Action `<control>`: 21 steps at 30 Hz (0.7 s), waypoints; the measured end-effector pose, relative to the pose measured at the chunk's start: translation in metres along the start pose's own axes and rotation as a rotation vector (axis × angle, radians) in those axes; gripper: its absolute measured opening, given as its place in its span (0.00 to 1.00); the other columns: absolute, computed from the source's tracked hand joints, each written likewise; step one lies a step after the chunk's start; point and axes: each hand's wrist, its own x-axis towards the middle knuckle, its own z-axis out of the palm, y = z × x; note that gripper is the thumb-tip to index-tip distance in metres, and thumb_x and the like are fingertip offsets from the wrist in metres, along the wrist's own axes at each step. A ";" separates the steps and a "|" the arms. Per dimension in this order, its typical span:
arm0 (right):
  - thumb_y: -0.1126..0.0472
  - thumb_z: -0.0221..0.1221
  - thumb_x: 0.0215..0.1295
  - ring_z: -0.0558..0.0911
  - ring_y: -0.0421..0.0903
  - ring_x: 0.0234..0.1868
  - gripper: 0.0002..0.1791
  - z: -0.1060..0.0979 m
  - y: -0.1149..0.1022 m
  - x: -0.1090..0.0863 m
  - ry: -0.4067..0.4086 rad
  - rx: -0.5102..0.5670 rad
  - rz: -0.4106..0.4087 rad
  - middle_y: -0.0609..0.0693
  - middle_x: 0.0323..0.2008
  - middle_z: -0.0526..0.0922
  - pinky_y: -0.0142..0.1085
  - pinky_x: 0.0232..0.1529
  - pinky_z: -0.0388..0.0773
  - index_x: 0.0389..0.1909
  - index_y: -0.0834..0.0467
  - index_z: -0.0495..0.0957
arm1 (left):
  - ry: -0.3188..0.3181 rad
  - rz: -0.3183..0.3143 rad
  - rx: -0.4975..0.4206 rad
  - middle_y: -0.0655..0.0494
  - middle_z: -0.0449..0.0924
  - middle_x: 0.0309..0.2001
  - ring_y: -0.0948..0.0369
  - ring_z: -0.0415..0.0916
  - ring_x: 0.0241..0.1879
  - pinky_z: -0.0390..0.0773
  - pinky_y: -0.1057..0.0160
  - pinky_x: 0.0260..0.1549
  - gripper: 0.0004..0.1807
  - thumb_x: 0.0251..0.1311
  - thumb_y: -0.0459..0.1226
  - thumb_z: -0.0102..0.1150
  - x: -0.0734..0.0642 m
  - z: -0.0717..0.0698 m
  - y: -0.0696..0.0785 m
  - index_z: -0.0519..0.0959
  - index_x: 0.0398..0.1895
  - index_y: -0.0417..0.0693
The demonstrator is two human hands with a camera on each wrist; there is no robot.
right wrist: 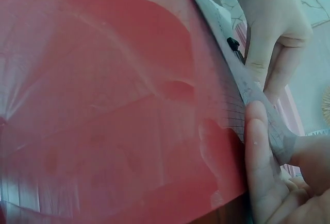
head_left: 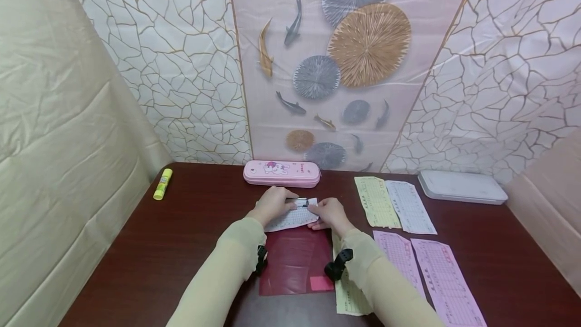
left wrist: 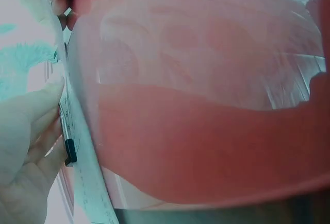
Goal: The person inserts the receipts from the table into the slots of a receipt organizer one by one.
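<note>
Both hands are grasping: in the head view the left hand (head_left: pixel 271 207) and the right hand (head_left: pixel 333 214) pinch one white sheet (head_left: pixel 290 220) printed with a grid, the right one at its right end. The sheet is at the far edge of one red plastic folder (head_left: pixel 290 261), with one clip (head_left: pixel 300 203) between the hands. The folder has one blank-looking pink label (head_left: pixel 321 283) in its near right corner. Just beyond the hands lies one pink pencil case (head_left: pixel 282 174), with a cartoon rabbit and a small word that seems to read "Sweet". One yellow glue stick (head_left: pixel 163 184) lies far left on the brown table (head_left: pixel 136 256), its lettering too small to read. To the right are five printed slips: a far yellow slip (head_left: pixel 378 203), a pale slip (head_left: pixel 410 206) beside it, two pink slips (head_left: pixel 447 284), and a near yellow slip (head_left: pixel 349 294) partly under the right forearm. Their print is too small to make out. One white case (head_left: pixel 463 186) lies at the far right. In the left wrist view, the left thumb and fingers press together at the sheet's edge by the clip's black end; the other hand's fingertips show at the top. In the right wrist view, the right hand squeezes the sheet's edge between thumb and finger, and the folder's shiny film fills the left side.
</note>
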 end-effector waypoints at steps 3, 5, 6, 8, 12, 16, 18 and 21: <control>0.65 0.60 0.74 0.82 0.40 0.15 0.10 0.000 0.002 -0.001 0.021 0.006 -0.006 0.55 0.21 0.82 0.31 0.20 0.84 0.36 0.69 0.76 | -0.004 -0.018 -0.032 0.53 0.89 0.51 0.55 0.83 0.58 0.81 0.55 0.59 0.17 0.62 0.39 0.73 0.000 -0.001 -0.001 0.89 0.53 0.48; 0.65 0.61 0.73 0.82 0.40 0.15 0.09 -0.001 0.003 -0.001 0.028 0.012 -0.012 0.55 0.21 0.82 0.31 0.20 0.84 0.36 0.69 0.76 | -0.003 -0.019 -0.046 0.54 0.89 0.51 0.55 0.83 0.58 0.81 0.55 0.59 0.17 0.61 0.39 0.73 0.000 -0.001 -0.001 0.89 0.53 0.48; 0.65 0.61 0.73 0.82 0.40 0.15 0.10 -0.001 0.003 -0.002 0.028 0.012 -0.014 0.55 0.21 0.82 0.31 0.20 0.84 0.37 0.69 0.76 | -0.002 -0.016 -0.047 0.54 0.90 0.51 0.55 0.84 0.57 0.81 0.55 0.59 0.17 0.61 0.39 0.73 0.000 -0.001 -0.001 0.89 0.53 0.48; 0.64 0.61 0.73 0.83 0.40 0.16 0.10 -0.002 0.003 -0.003 0.020 0.004 -0.019 0.55 0.23 0.83 0.31 0.21 0.84 0.39 0.70 0.77 | -0.004 -0.015 -0.040 0.54 0.90 0.51 0.54 0.83 0.58 0.80 0.55 0.60 0.17 0.61 0.39 0.73 0.000 -0.002 -0.002 0.89 0.53 0.49; 0.62 0.62 0.72 0.83 0.40 0.18 0.13 -0.008 0.001 -0.008 0.016 -0.077 -0.045 0.56 0.25 0.84 0.33 0.23 0.85 0.42 0.71 0.80 | -0.002 0.006 0.033 0.57 0.90 0.50 0.54 0.84 0.57 0.79 0.55 0.60 0.17 0.61 0.41 0.73 -0.001 -0.002 -0.002 0.89 0.53 0.52; 0.61 0.63 0.70 0.83 0.40 0.21 0.13 -0.018 -0.003 -0.011 0.049 -0.186 -0.100 0.55 0.26 0.86 0.34 0.25 0.85 0.43 0.69 0.84 | 0.011 0.037 0.096 0.59 0.90 0.49 0.54 0.84 0.56 0.79 0.55 0.59 0.17 0.61 0.43 0.73 -0.002 -0.003 -0.002 0.89 0.53 0.54; 0.62 0.63 0.69 0.83 0.40 0.22 0.12 -0.023 -0.004 -0.011 0.060 -0.220 -0.124 0.55 0.25 0.86 0.35 0.26 0.86 0.42 0.69 0.85 | 0.008 0.041 0.101 0.59 0.90 0.49 0.54 0.84 0.56 0.79 0.54 0.60 0.17 0.61 0.43 0.72 -0.002 -0.003 -0.003 0.89 0.53 0.55; 0.63 0.62 0.69 0.84 0.42 0.24 0.12 -0.032 -0.006 -0.010 0.056 -0.252 -0.159 0.56 0.27 0.87 0.36 0.29 0.87 0.41 0.70 0.85 | 0.002 0.041 0.102 0.59 0.90 0.50 0.53 0.83 0.57 0.78 0.54 0.61 0.17 0.62 0.43 0.72 -0.001 -0.001 -0.004 0.89 0.54 0.55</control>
